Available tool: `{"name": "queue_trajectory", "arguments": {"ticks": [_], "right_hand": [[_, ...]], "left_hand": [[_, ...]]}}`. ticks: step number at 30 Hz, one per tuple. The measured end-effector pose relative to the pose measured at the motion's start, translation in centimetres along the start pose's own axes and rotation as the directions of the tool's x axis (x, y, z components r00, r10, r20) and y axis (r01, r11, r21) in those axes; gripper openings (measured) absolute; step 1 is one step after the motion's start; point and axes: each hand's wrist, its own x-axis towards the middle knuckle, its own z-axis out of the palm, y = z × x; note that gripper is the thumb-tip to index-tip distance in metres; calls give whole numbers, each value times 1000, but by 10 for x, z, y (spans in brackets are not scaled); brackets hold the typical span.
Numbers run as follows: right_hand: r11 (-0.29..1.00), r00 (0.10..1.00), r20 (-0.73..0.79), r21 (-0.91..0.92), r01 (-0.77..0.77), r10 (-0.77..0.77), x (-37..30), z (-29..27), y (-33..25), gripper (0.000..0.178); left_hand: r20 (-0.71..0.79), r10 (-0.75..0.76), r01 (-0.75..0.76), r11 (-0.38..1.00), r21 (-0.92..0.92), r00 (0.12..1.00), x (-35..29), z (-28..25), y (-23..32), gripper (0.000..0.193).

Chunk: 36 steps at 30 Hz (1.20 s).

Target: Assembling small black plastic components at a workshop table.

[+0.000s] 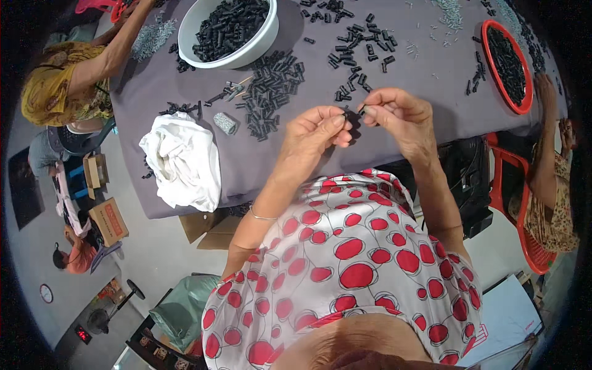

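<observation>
Above the near edge of the grey-covered table, my left hand (317,132) pinches a small black piece (346,115) between thumb and fingers, most of it hidden. Just to its right, my right hand (399,120) is closed in a pinch on another tiny dark piece (362,111). The two sets of fingertips are close together but apart. Left of my hands lies a dense heap of short black tubular parts (271,86). More loose black parts (351,58) are scattered beyond my fingers.
A white basin (265,43) and a red oval basket (526,98) hold black parts. Silvery pins (450,13) lie at the far right. A white cloth (182,163), a grey speckled bundle (226,123) and thin tools (234,90) are at left. People sit at both sides.
</observation>
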Motion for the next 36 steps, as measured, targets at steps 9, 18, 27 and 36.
{"name": "queue_trajectory", "arguments": {"ticks": [9, 18, 27, 36], "right_hand": [[979, 976, -96, -65, 191, -197, -13, 24, -4, 15], [961, 952, -184, -182, 210, -243, -16, 34, 5, 13], [929, 924, -220, -277, 247, -312, -17, 36, 19, 12], [951, 921, -244, -149, 273, -303, -15, 38, 26, 12]], "left_hand": [[-7, 34, -35, 999, -40, 999, -9, 14, 5, 19], [-66, 130, -127, 991, 43, 989, -10, 18, -4, 17], [-139, 202, -181, 972, 150, 970, -12, 23, -11, 17], [-185, 292, -247, 940, 234, 938, -8, 24, -20, 16]]}}
